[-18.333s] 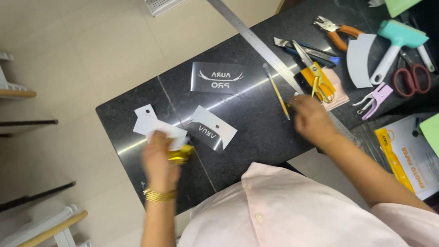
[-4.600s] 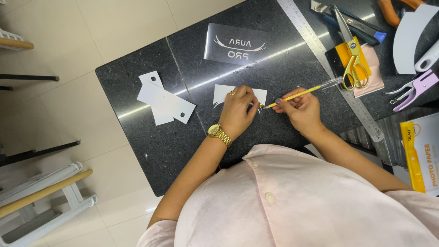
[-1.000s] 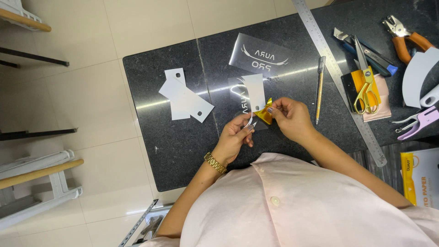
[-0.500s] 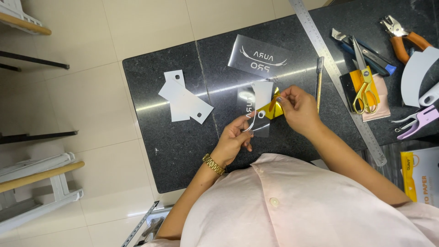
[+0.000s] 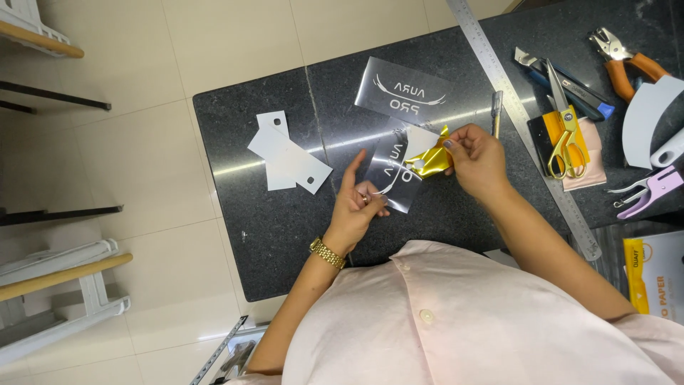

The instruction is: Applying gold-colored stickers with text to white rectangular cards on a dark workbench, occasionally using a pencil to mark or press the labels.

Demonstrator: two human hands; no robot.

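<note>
My left hand (image 5: 358,204) pinches the lower edge of a clear film sheet (image 5: 394,167) with white lettering, holding it just above the black stone table (image 5: 285,221). My right hand (image 5: 476,158) grips a strip of gold foil (image 5: 429,160) at the sheet's upper right corner and peels it away. A white tag shape shows under the foil. A second lettered film (image 5: 407,95) lies flat farther back. Two white card tags (image 5: 286,153) rest to the left.
A long metal ruler (image 5: 524,121) runs diagonally at the right, with a pen knife (image 5: 496,111) beside it. Gold-handled scissors (image 5: 565,134), orange-handled pliers (image 5: 622,59), a purple tool (image 5: 650,189) and a yellow paper pack (image 5: 645,274) lie at far right. Tiled floor lies to the left.
The gold foil has been pulled farther off the film toward the right. My left hand has shifted down to the sheet's lower edge with fingers spread.
</note>
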